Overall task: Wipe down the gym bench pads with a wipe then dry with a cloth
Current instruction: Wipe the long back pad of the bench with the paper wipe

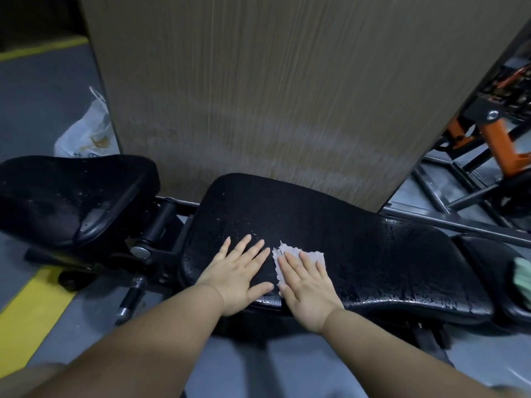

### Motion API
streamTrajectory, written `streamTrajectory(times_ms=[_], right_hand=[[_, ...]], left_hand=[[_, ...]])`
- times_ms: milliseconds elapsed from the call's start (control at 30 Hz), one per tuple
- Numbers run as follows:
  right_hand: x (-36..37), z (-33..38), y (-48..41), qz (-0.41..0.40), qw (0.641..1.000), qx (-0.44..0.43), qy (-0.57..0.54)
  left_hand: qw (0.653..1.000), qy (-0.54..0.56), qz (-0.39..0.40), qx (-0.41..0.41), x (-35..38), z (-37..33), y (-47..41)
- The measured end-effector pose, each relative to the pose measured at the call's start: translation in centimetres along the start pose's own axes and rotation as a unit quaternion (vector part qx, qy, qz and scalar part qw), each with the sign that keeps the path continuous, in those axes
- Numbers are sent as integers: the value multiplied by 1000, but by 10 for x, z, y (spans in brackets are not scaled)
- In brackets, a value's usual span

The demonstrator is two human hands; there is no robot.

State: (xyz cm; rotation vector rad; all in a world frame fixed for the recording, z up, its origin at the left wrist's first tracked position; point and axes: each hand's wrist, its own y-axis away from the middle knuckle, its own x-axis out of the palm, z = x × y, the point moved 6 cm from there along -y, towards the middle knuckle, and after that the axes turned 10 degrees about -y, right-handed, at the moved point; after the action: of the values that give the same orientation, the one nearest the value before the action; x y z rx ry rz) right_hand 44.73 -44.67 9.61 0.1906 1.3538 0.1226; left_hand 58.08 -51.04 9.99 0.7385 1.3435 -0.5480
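Note:
The long black bench pad (373, 254) stretches across the middle, wet with droplets. My right hand (309, 288) lies flat with straight fingers on a torn white wipe (314, 255), pressing it onto the pad near its front edge. My left hand (240, 274) rests flat on the bare pad just left of the wipe, fingers spread. A second black seat pad (66, 196), also spotted with drops, sits tilted at the left. A greenish cloth (521, 275) lies on a small pad at the far right edge.
A tall wood-grain panel (287, 96) stands right behind the bench. A white plastic bag (89, 133) lies on the grey floor at the left. Orange and black machine frames (494, 139) crowd the right. A yellow floor stripe (28, 314) runs at the lower left.

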Motion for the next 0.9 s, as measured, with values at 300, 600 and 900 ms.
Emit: streamTrajectory(times_ms=[300,600,900], right_hand=[[0,18,-3,6,999,42,-6],[-17,23,-86,5,999,40,-13],[-27,16,-127,-3,1000,9,-7]], left_hand=[[999,-2,37,31,4,12,11],[998,-2,49,30,7,26,14],[999,0,39,-26,6,34,2]])
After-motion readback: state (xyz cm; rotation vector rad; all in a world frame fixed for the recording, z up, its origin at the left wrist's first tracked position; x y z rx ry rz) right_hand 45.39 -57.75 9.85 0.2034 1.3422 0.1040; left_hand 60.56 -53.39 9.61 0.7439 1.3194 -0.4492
